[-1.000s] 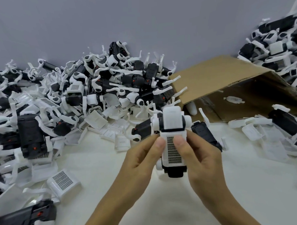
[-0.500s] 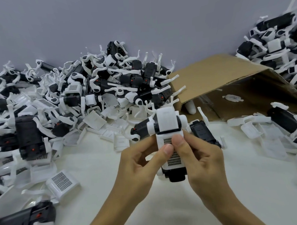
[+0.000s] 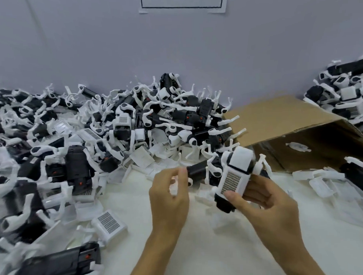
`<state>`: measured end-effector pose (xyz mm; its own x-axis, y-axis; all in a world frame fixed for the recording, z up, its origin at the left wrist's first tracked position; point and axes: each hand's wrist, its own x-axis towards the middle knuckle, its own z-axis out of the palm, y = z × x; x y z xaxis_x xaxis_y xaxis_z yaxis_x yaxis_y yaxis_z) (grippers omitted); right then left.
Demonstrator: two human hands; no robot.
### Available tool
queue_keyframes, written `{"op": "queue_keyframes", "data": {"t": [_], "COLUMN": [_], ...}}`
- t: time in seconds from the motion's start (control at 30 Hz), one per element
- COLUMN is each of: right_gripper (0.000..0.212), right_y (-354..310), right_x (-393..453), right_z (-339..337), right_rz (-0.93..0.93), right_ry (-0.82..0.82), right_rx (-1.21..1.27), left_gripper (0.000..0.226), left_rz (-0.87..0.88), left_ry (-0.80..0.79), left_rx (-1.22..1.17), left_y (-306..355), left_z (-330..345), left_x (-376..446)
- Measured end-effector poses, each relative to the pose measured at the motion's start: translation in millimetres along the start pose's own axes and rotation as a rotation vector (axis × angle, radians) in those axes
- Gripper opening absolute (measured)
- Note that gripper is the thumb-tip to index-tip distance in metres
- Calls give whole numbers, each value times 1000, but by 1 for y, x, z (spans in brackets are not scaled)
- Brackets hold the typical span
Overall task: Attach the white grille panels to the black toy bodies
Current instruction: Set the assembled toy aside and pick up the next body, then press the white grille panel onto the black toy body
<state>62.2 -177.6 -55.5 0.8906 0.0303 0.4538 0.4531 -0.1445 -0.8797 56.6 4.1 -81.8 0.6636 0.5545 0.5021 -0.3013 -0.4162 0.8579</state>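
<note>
White grille panel [image 3: 231, 182] seated on black toy body [image 3: 225, 203], gripped in right hand [image 3: 267, 198] above table [image 3: 221, 249], left hand [image 3: 170, 191] loosely curled and empty nearby: best checked flush along every edge, thumb pressing any lifted corner before setting aside.

matt plastic, brown cardboard, pale cloth

smooth white grille panel [image 3: 231, 182] on matt black toy body [image 3: 224, 204]; dull, creased cardboard box [image 3: 278, 117]; soft white table cover [image 3: 201, 249]; flat-painted wall [image 3: 173, 55].
</note>
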Motion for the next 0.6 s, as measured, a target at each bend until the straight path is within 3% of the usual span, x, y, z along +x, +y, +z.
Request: {"op": "queue_keyframes", "data": {"t": [0.07, 0.13, 0.17, 0.27, 0.37, 0.4, 0.47, 0.53, 0.6], "right_gripper": [44, 41, 40, 46, 41, 37, 28, 22, 22], "right_y": [-3, -11, -16, -31, -56, -64, -74, -86, -102], "right_x": [6, 14, 17, 21, 27, 33, 48, 69, 91], "right_z": [-5, -11, -13, -35, -61, -73, -85, -108, -135], "right_rz": [-22, -133, -225, -434, -403, -440, -625, -852, -979], "right_ry": [-8, -109, -174, -283, -317, -311, -297, -265, -218], "right_rx": [-60, -249, -353, -493, -365, -357, -438, -649, -857], "left_gripper": [11, 27, 34, 52, 49, 52, 75, 76, 80], "left_rz": [-53, -102, -40, 234, 320, 363, 414, 435, 368], "left_ry": [54, 31, 4, -268, -483, -489, -349, -179, -114], "left_rx": [144, 203, 237, 400, 635, 667, 667, 646, 635], "left_y": [-14, -24, -26, -31, -34, -33, -37, -49, -51], "left_z": [-6, -8, -8, 0, 1, 8, 6, 13, 17], "left_x": [10, 15, 15, 11, 10, 10, 8, 9, 14]}}
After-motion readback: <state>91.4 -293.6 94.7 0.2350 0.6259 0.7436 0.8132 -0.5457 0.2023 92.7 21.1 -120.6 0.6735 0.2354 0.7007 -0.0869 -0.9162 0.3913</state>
